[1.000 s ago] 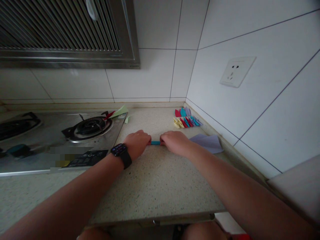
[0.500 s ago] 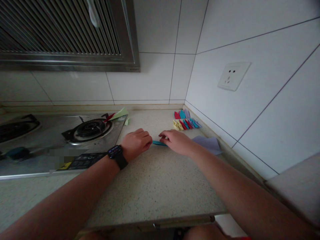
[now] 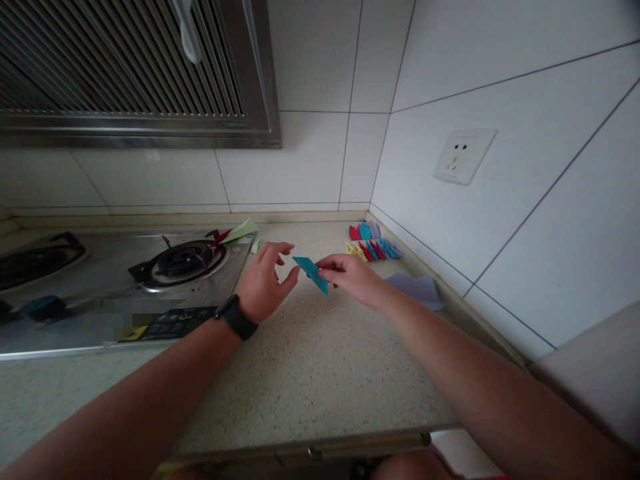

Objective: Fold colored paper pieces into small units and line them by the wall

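Note:
A folded piece of blue paper (image 3: 311, 272), a slanted flat shape with pointed ends, is pinched at its right side by my right hand (image 3: 350, 275). It is held just above the speckled countertop (image 3: 320, 373). My left hand (image 3: 267, 279), with a black watch at the wrist, is at the paper's left end, thumb and fingers apart. Its thumb tip is very near the paper's edge; whether it touches I cannot tell. Beyond my right hand are several small folded paper pieces (image 3: 373, 249) in yellow, red, blue and purple, set in two rows.
A sheet of purple paper (image 3: 416, 291) lies right of my right forearm, by the wall. Left is a gas stove (image 3: 107, 267), with light green paper (image 3: 242, 230) and a red piece on its right corner. A range hood (image 3: 150, 130) hangs above; a socket (image 3: 465, 157) is on the right wall.
The blue paper has come up off the countertop and turned, showing its flat face. My left hand has opened from a closed curl and moved slightly left. My right hand now pinches the paper.

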`<state>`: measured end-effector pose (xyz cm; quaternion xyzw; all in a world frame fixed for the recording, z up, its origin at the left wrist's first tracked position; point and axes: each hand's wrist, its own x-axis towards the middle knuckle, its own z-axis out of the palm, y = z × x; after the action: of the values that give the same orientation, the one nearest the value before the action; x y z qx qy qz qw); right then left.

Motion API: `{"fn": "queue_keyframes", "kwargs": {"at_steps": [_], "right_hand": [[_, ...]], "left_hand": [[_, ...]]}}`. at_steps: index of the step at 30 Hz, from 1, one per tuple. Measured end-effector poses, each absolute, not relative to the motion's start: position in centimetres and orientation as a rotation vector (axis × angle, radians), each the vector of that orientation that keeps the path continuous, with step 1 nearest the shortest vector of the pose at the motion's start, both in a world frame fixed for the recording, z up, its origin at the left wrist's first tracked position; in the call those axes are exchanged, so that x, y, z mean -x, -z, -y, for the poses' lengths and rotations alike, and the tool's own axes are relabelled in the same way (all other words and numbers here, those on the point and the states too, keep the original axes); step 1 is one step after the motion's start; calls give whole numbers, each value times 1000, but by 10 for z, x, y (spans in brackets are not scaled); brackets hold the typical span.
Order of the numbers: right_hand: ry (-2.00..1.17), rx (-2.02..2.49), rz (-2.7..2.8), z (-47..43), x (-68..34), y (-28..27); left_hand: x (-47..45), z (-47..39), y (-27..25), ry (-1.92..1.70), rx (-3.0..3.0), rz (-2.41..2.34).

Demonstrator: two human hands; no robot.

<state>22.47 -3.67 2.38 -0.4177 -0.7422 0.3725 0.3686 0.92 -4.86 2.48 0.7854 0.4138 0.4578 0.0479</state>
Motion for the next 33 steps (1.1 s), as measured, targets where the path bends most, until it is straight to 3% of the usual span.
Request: {"fn": "queue_keyframes", "kwargs": {"at_steps": [5,12,26,33], "right_hand": [[-773,1007,1851,36,-220,-19],[-953,902,1823,43,-219,-25],[-1092,901,1901,47,-218,-27],[-876,940,2012,43,-219,-19]], "left_hand": [[-19,43,-12,-1154,-1914,-980],[-23,41,-10,-1100,-1568,-819],[-19,43,-9,-980,-1640,-755],[-17,40,-2,-938,-1761,-770]]}}
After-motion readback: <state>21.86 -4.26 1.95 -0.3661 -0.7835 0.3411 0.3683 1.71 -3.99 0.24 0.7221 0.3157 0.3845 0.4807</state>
